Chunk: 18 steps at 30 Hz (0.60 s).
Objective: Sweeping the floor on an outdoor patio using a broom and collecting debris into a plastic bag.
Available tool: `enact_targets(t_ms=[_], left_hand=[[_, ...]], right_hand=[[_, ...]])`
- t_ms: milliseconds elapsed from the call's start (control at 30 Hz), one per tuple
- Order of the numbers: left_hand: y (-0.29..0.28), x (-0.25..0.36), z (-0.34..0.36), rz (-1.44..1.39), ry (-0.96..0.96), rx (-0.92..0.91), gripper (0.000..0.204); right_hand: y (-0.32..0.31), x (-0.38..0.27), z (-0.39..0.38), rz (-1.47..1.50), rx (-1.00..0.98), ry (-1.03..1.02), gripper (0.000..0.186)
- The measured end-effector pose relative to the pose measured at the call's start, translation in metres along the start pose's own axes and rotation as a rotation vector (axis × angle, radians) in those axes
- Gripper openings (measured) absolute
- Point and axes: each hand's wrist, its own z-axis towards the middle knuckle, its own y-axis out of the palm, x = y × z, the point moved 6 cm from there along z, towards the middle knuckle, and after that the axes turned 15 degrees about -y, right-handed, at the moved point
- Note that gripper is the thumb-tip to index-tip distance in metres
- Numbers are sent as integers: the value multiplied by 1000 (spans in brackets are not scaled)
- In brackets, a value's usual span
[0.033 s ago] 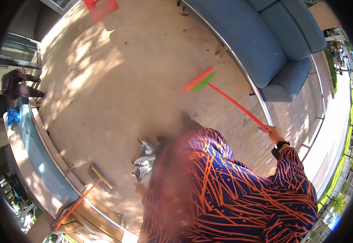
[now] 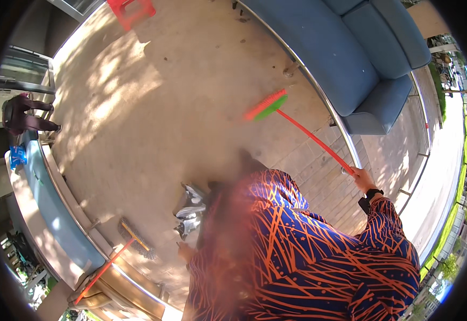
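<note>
My right hand (image 2: 363, 179), with a black band at the wrist, is closed round the end of a red broom handle. The broom (image 2: 316, 140) reaches away to the upper left, and its green head with red bristles is over the paved floor near the blue sofa. My left hand (image 2: 187, 252) is low beside my body, its fingers curled and partly hidden; what it grips cannot be made out. Just beyond it is a crumpled, shiny silver-grey object (image 2: 190, 211), perhaps plastic, partly hidden by a blur and my clothing.
A blue sofa (image 2: 340, 59) with a metal rail in front stands at the upper right. A second broom (image 2: 110, 267) leans by a brown seat at the lower left. Along the left runs a blue bench (image 2: 65, 214) with a blue packet (image 2: 17, 156); a person (image 2: 27, 113) stands behind. A red stool (image 2: 130, 12) is far off.
The broom head has shifted slightly to the right and looks less blurred. My right hand keeps its grip, and my left hand stays nearly in place.
</note>
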Motion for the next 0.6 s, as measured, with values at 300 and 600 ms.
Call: enact_targets(t_ms=[300,600], left_hand=[[-79,106,-7,-459,-123,-356,17],[-97,199,3,-910,-412,-357,30]], right_hand=[[51,48,98,493,217,229,37],[134,68,-11,655,191,336,40]])
